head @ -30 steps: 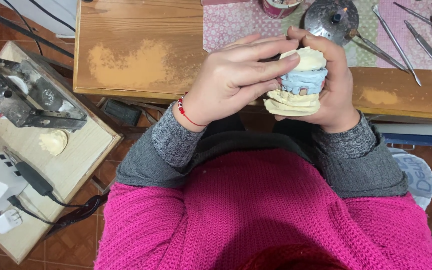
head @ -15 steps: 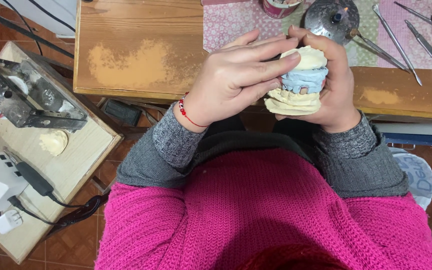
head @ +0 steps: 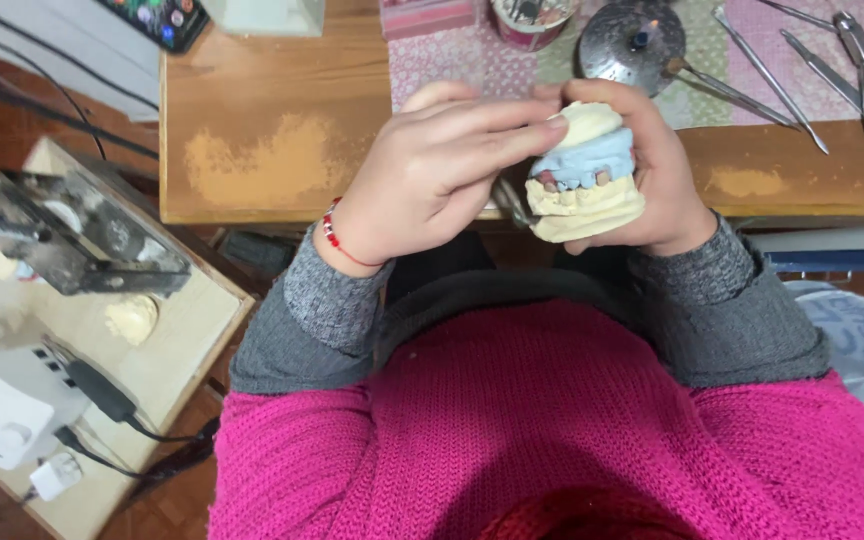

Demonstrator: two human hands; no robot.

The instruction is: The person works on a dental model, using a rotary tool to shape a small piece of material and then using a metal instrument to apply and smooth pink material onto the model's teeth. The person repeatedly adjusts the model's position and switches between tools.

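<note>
Dental cast [head: 584,180] held above table edge [head: 282,205], stacked halves upright, long axis roughly vertical, teeth facing left toward left hand [head: 432,180]. Right hand [head: 667,175] wrapped round back, gripping firm. Left fingers [head: 497,125] curled, tips pressing cast top.

Single head view, looking steeply down, close over lap and both hands; tabletop [head: 272,150] edge at top.
</note>
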